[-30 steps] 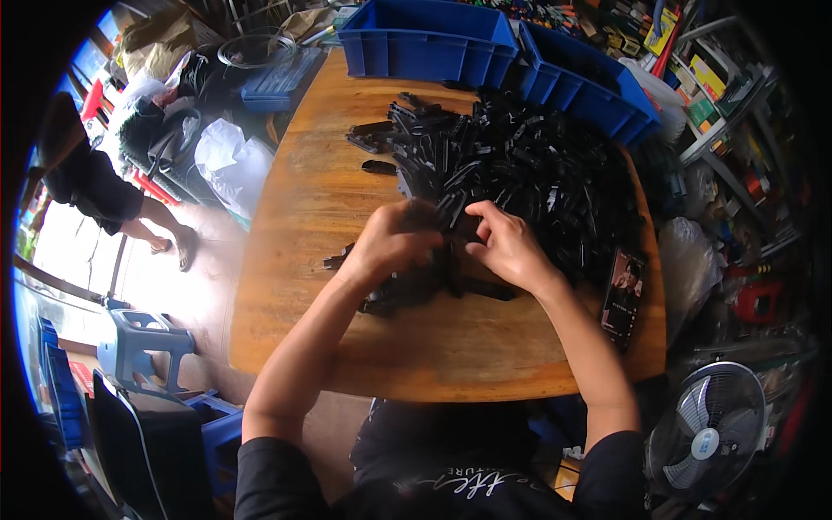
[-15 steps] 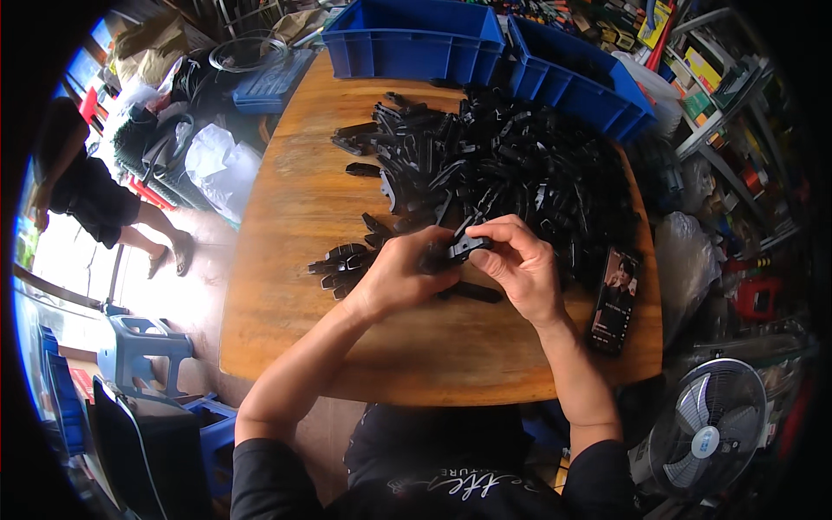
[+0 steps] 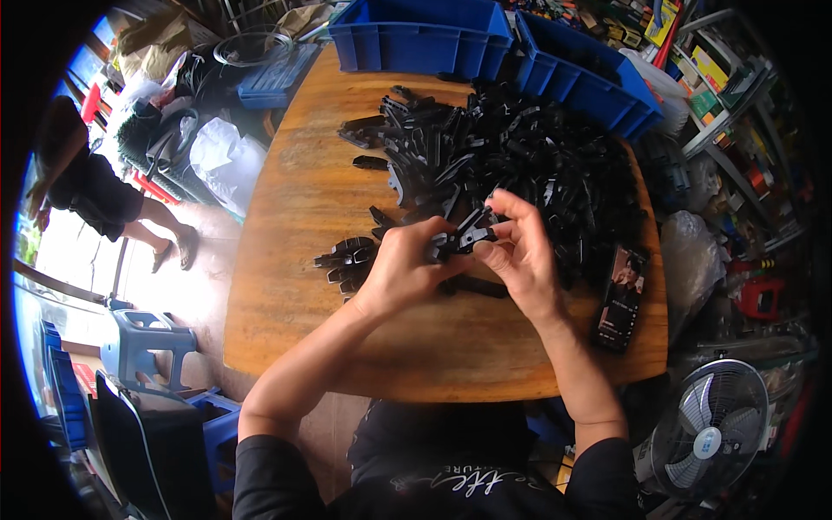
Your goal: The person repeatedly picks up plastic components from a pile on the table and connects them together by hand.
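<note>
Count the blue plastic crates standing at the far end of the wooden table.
2: one blue crate at the far middle, another right of it. More may be hidden.

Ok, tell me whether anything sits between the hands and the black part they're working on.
Nothing visible does. Both the left hand and the right hand already grip the small black part, raised above the wooden table in front of the pile of black parts.

Single head-worn fisheye view, looking steeply down from above the person's own hands, close range. Left hand (image 3: 403, 264) and right hand (image 3: 520, 256) sit mid-frame; wooden table (image 3: 303, 217) spreads around them, rim edges bend.
</note>
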### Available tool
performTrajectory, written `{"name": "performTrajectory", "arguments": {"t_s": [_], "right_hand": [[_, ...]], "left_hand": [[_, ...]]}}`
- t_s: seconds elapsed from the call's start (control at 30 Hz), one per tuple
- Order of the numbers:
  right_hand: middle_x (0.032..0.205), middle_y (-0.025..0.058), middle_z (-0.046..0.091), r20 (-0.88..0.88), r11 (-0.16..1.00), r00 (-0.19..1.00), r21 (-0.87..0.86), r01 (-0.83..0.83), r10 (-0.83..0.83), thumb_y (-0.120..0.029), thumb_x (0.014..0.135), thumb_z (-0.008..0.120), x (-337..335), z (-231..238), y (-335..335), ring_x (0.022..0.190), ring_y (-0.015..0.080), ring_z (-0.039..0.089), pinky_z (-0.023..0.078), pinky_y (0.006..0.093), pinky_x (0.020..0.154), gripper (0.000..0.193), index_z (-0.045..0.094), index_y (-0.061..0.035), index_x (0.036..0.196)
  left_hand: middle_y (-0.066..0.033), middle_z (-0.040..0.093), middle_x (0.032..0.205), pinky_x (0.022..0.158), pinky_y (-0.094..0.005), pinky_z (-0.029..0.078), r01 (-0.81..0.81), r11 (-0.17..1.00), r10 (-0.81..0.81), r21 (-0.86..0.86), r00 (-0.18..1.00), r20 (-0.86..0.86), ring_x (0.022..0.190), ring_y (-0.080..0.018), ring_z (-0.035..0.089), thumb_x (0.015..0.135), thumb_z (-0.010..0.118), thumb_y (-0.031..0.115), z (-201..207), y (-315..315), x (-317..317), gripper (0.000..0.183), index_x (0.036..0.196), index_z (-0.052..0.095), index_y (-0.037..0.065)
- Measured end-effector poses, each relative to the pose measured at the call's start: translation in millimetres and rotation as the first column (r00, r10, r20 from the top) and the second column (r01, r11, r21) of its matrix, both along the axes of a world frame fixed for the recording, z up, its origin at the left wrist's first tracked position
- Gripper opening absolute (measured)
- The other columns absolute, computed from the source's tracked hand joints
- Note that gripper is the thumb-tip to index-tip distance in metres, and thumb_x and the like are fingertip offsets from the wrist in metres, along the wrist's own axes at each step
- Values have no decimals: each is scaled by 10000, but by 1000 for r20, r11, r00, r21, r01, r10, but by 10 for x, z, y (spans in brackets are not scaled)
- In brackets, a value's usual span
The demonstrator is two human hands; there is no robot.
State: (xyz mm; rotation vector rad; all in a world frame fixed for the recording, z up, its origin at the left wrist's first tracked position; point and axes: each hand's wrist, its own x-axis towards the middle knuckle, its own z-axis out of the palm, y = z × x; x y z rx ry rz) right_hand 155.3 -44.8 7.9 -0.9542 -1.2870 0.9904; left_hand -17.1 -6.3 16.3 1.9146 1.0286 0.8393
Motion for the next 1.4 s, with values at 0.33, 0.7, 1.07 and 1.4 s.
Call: {"name": "performTrajectory", "arguments": {"t_s": [0.33,0.7,1.07,1.4], "right_hand": [[885,28,611,256,996,964,21,-85,76,-120,801,686,95,32,3,822,80,569,463,246,752,357,517,-24,1100],[1072,46,558,852,908,491,339,-248,-184,22,694,597,10,-242,184,944,249,507,445,349,836,315,600,-80,992],[821,100,566,572,914,787,404,-26,-230,66,684,636,-4,133,72,758,275,540,458,365,669,268,546,-28,918],[933,103,545,862,834,490,360,-419,-126,-58,722,620,-384,-232,-66,820,250,554,486,344,724,226,588,-11,941]], "left_hand": [[-117,632,815,694,-301,463,169,982,-173,87,984,44,754,-156,597,721,719,126,41,15,-32,368,1031,565,2],[-25,605,799,662,-231,458,20,1000,-22,14,993,115,710,-75,544,700,659,-23,8,256,-241,307,982,546,23],[-89,589,730,615,-317,472,-72,957,96,280,993,-71,679,-217,591,669,676,42,59,30,-119,254,915,612,29],[-43,561,572,453,-221,380,-89,866,309,-491,869,386,478,-102,494,703,655,94,112,313,-348,116,770,667,1]]}}
